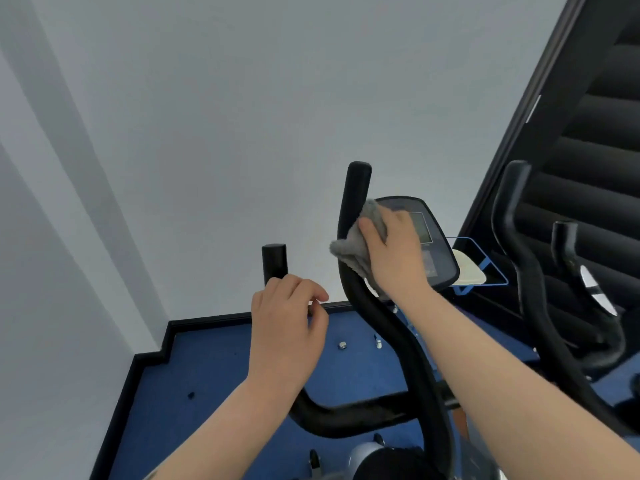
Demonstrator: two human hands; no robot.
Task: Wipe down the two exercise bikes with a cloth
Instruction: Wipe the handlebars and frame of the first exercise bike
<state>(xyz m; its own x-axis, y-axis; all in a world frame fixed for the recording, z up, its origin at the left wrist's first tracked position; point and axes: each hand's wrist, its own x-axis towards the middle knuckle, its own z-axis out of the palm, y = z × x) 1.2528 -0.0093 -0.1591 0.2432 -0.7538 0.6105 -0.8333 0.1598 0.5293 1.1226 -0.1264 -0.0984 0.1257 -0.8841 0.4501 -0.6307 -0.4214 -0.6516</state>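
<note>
A blue carpeted floor (221, 368) carries everything here, bordered by a black skirting strip (149, 356) that steps along the foot of the pale grey wall. On the carpet, a small silver round cap (342, 345) lies near a short white and silver peg (378, 342), the two close together but apart. A small dark speck (190, 395) sits on the carpet further left. The black tubular exercise bike frame (349, 415) rises over the carpet; its feet are hidden.
</note>
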